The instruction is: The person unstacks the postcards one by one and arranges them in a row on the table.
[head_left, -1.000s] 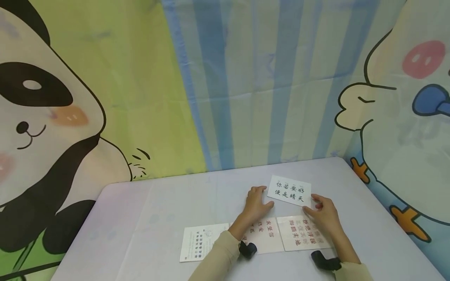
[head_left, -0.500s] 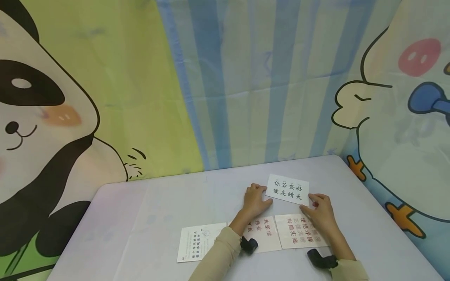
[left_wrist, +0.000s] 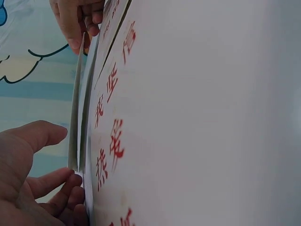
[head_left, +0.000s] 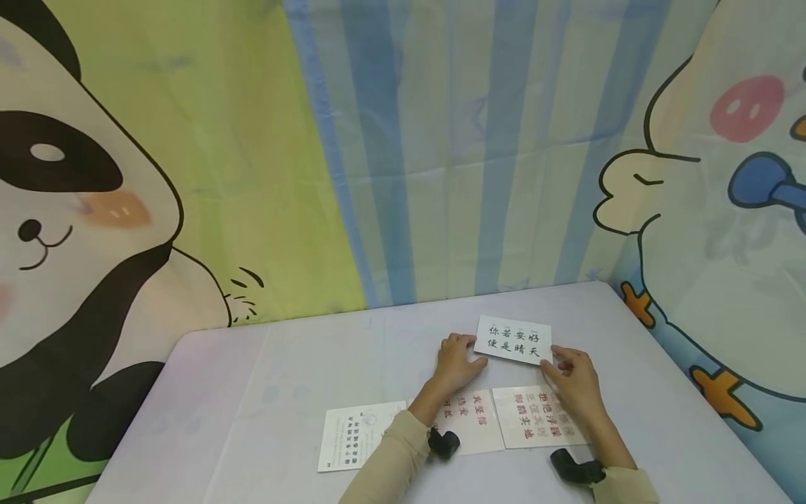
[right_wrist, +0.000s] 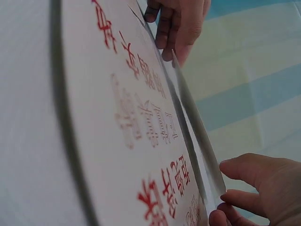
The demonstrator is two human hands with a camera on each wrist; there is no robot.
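Left hand: we see our left hand [head_left: 458,364] at the left edge of the black-lettered card [head_left: 513,340], thumb stretched toward its lower left corner, fingers loosely bent beside that edge; in the left wrist view the fingertips [left_wrist: 61,181] sit at the card's near corner, the thumb standing a little apart.
Right hand: our right hand [head_left: 573,381] meets the card's lower right corner, thumb and forefinger closing on it in a light pinch, the other fingers relaxed.
Black-lettered card: we hold it between both hands, its edge raised slightly off the table [head_left: 252,392], just beyond two red-lettered cards.
Red-lettered cards: the left one [head_left: 469,420] lies partly under our left wrist, the right one [head_left: 535,414] under our right hand.
Small-print card: it [head_left: 355,442] lies flat left of our left sleeve [head_left: 390,462].
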